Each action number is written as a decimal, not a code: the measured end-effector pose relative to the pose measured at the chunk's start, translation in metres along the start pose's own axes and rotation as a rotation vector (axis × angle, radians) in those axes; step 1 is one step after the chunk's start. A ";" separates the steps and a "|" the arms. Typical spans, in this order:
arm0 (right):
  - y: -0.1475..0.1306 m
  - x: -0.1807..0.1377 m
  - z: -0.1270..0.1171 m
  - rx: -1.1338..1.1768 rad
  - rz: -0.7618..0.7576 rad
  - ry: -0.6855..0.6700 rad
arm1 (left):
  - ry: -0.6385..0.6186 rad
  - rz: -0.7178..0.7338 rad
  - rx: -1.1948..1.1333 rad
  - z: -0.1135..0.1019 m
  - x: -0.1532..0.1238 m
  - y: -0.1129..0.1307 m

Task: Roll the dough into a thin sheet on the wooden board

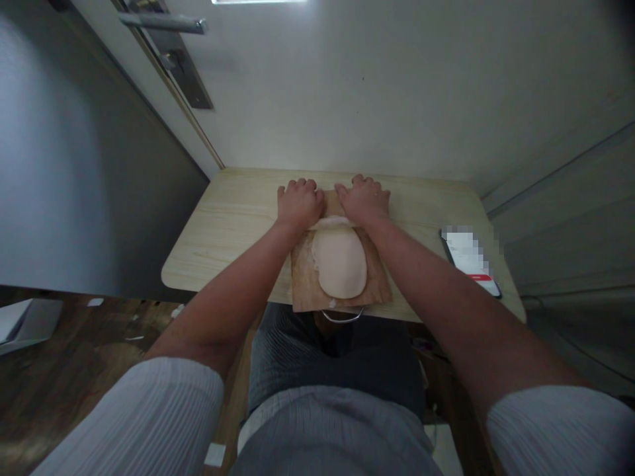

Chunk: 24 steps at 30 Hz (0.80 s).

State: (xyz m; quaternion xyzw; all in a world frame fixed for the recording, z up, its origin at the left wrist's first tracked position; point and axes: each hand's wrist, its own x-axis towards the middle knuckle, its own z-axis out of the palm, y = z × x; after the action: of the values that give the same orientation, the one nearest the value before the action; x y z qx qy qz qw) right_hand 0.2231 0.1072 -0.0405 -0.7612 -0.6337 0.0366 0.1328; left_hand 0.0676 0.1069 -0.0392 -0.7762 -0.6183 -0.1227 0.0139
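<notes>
A flat, rounded sheet of pale dough [341, 264] lies on a brown wooden board [303, 284] near the front of the table. Across the dough's far edge runs a pale band that looks like a rolling pin [335, 223], its ends hidden beneath my hands. My left hand [299, 201] bears down at the left end, fingers bent forward over it. At the right end, my right hand [366, 200] presses in the same way, with a little flour on its back. Both thumbs point inward, apart from each other, over the board's far part.
A phone [471, 261] lies on the light wooden table [223, 225], right of my right forearm. A thin metal handle [342, 318] hangs at the board's near edge. Behind the table stands a white door [347, 99] with a lever handle [163, 23].
</notes>
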 end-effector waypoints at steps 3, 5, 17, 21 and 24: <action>0.000 0.003 0.001 -0.002 -0.007 -0.001 | -0.006 -0.010 -0.005 -0.001 0.003 0.000; 0.000 0.006 0.003 -0.010 -0.012 -0.006 | -0.007 -0.010 -0.013 -0.001 0.005 0.000; -0.002 0.021 0.009 0.003 -0.026 0.017 | 0.008 -0.024 -0.023 -0.006 0.019 0.001; -0.002 0.022 0.010 -0.010 -0.027 0.026 | 0.014 -0.033 0.008 -0.004 0.021 0.001; -0.003 0.020 0.009 -0.020 -0.035 0.033 | 0.023 -0.031 0.002 -0.004 0.020 0.000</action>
State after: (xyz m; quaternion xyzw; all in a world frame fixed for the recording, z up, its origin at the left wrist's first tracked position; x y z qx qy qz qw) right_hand 0.2225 0.1289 -0.0458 -0.7520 -0.6448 0.0155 0.1362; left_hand 0.0714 0.1251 -0.0315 -0.7651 -0.6300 -0.1312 0.0201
